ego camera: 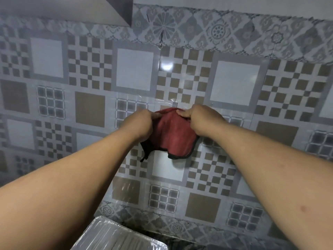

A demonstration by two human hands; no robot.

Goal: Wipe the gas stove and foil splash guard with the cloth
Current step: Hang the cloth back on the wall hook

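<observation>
Across nearly the whole view stands the tiled wall (234,83), covered in a glossy patchwork of pale squares, brown squares, checkerboards and grid motifs, with a band of floral grey tiles along its top and another low down near the bottom; a bright spot of light glints on it above the middle. Up in the left corner a plain grey slanted panel (111,9) cuts in over the tiles. Two bare forearms reach in from the lower corners and meet in front of the wall at the centre. At the bottom edge, left of centre, the foil splash guard (124,239) shows as a crinkled silver sheet with a rounded rim, partly hidden behind the left forearm, with a dark strip of surface just to its right. Between the hands hangs the cloth (175,136), dark red with a black edging, its upper edge bunched and its lower corners drooping loose against the tiles; a black strand of the edging trails down at its left side. The left hand (139,123) grips the cloth's upper left part, fingers curled into the fabric with the thumb on top. The right hand (201,120) pinches the upper right corner, fingers folded over the edge. Both hands sit close together, knuckles toward the camera, well above the foil.
</observation>
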